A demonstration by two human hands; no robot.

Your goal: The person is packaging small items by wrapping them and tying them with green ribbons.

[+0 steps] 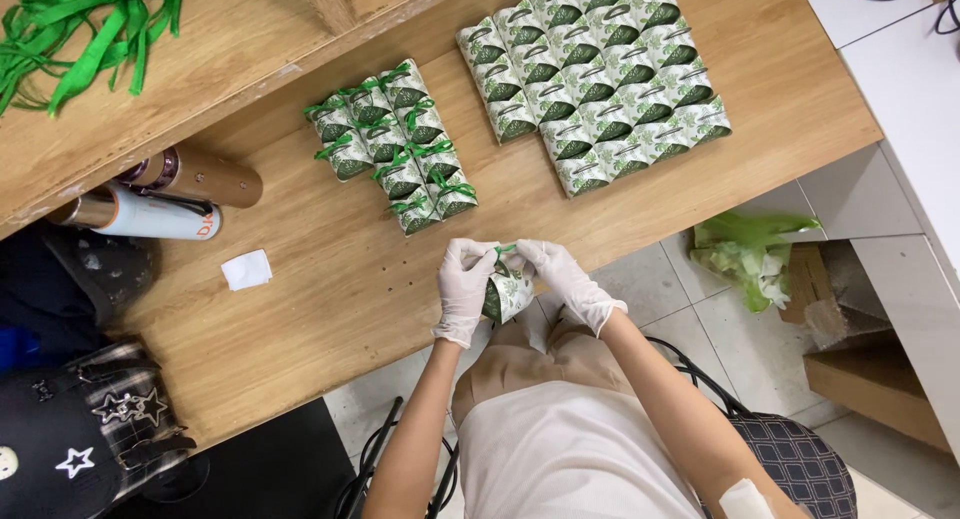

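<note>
- One view only, head cam, worn on the person; nothing shared w/ another view.
- Looks almost straight down, top-down onto the wooden surface (330,279) and the person's own lap.
- Person's body enters from bottom edge; forearms reach up to frame centre, hands (505,274) at mid-frame near the surface's edge.
- Medium range: whole near edge of surface fits, plus tiled floor (690,309) and chair (800,459) at right and bottom.

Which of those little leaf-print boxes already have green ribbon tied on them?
The smaller cluster near the table's middle has green bows. The bigger block further right has none. One more box sits between the gloved left hand and right hand, ribbon at its top.
</note>
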